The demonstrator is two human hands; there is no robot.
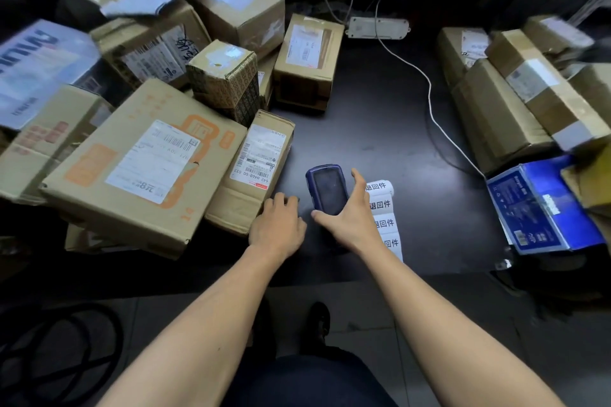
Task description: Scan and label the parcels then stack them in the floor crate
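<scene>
A blue handheld scanner (326, 188) lies on the dark table (390, 122) in front of me. My right hand (350, 211) spreads over it, thumb at its near left end and fingers along its right side. My left hand (277, 228) rests on the table with curled fingers, beside the near end of a narrow cardboard parcel (252, 172) with a barcode label. A roll of white labels with black print (383, 211) runs out from under my right hand. A large flat parcel (139, 168) lies further left.
Cardboard parcels are piled at the left and back left, with one brown box (309, 61) standing alone. More parcels (515, 89) and a blue box (542, 205) sit at the right. A white cable (429, 92) crosses the table from a power strip (377, 27). Black hoops lie on the floor (56, 350).
</scene>
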